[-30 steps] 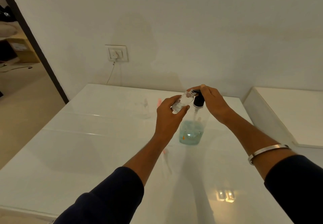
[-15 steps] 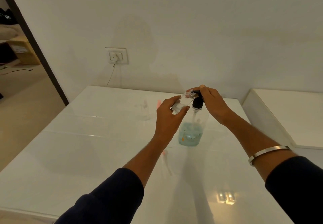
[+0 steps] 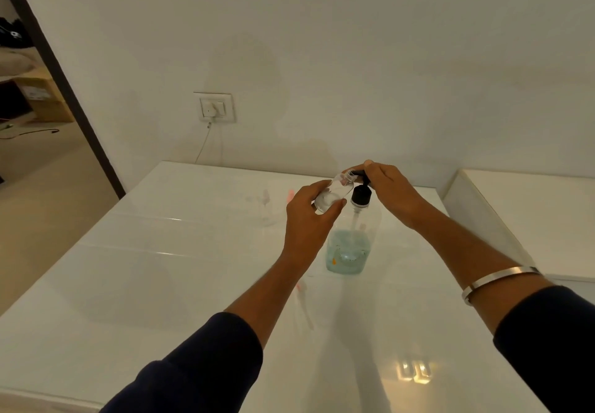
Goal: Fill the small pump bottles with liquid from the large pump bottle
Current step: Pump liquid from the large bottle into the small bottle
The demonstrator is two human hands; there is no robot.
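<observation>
The large clear pump bottle (image 3: pixel 349 251) stands on the white table (image 3: pixel 161 284), with pale blue liquid in its lower part and a black pump collar (image 3: pixel 360 196). My right hand (image 3: pixel 391 192) rests on top of the black pump head, fingers curled over it. My left hand (image 3: pixel 309 219) holds a small clear bottle (image 3: pixel 333 192), tilted so its open neck sits right at the pump's spout. Further back on the table a second small clear bottle (image 3: pixel 265 205) shows faintly, with a pinkish part (image 3: pixel 290 195) beside it.
A second white surface (image 3: pixel 531 219) adjoins the table on the right. A wall socket with a cable (image 3: pixel 214 108) is on the back wall. A doorway with a dark frame (image 3: pixel 61 90) opens on the left. Thin clear pump tubes (image 3: pixel 304 306) lie under my left forearm.
Both hands stay at the pump. The pump head and my right hand have risen slightly. The view has tilted a little.
</observation>
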